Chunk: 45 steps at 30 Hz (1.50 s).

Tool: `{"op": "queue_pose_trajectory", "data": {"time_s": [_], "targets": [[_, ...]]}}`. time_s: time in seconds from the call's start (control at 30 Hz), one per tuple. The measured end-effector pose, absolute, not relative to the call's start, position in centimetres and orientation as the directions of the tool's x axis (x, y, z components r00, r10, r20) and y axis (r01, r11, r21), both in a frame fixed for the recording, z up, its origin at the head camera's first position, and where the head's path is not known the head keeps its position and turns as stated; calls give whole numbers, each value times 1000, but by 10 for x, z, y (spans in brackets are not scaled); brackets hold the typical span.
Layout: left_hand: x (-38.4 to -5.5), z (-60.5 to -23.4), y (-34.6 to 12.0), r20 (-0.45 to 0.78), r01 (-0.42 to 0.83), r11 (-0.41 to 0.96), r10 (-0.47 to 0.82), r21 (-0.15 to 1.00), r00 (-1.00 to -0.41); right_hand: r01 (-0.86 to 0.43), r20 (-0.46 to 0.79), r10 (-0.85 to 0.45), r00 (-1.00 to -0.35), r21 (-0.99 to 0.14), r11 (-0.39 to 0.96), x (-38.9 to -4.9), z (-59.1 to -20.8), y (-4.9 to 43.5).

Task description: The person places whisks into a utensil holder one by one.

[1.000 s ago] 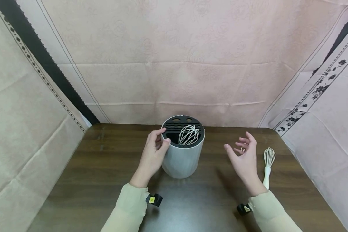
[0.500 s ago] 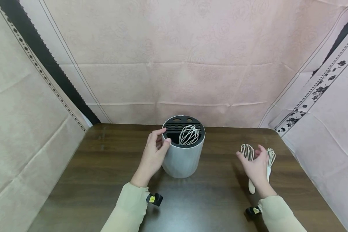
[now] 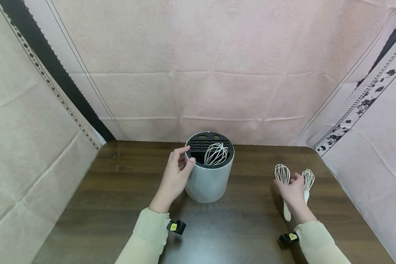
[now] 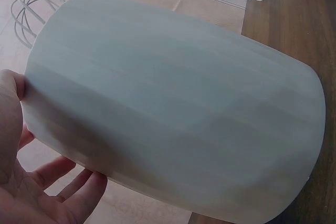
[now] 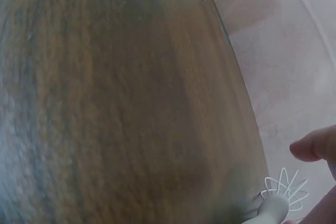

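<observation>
A pale grey-blue cylindrical utensil holder [image 3: 207, 185] with a black slotted top stands at the table's back edge. One wire whisk [image 3: 216, 154] leans in its large opening, wires upward. My left hand [image 3: 172, 176] holds the holder's left side near the rim, thumb and fingers spread round it; its fingertips show in the left wrist view. On the right lie two whisks. My right hand [image 3: 292, 192] is low over the nearer whisk [image 3: 282, 174], partly covering its handle. In the right wrist view the thumb [image 5: 310, 145] stands apart from that whisk. Beside the hand lies the other whisk [image 3: 308, 179], its handle partly hidden.
The dark wooden table [image 3: 118, 205] ends just behind the holder. A pale pink cloth [image 3: 201, 91] hangs behind it, and further cloths with black-patterned borders flank both sides.
My right hand has moved right and down to the nearer whisk, its fingers lower over it now. My left hand and the holder have stayed in place.
</observation>
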State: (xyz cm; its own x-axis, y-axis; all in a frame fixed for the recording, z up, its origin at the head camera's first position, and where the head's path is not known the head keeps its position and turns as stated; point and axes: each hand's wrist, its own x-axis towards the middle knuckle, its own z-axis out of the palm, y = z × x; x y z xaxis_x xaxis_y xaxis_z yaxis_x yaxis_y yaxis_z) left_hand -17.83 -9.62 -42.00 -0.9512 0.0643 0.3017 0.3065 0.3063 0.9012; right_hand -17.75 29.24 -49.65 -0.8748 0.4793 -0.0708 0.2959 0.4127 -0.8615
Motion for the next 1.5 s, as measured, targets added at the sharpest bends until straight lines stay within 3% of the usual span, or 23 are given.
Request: {"op": "queue_pose_trajectory", "data": {"time_s": [0.97,1.5], "targets": [[-177,-420,-96,303,308,305,65,901,-951,253,-99,373,-923,-884,393,-178,-497,295],[-178,-421,-95,300,304,314,62,899,-952,128,-105,273,-956,-989,68,-174,-446,270]]}}
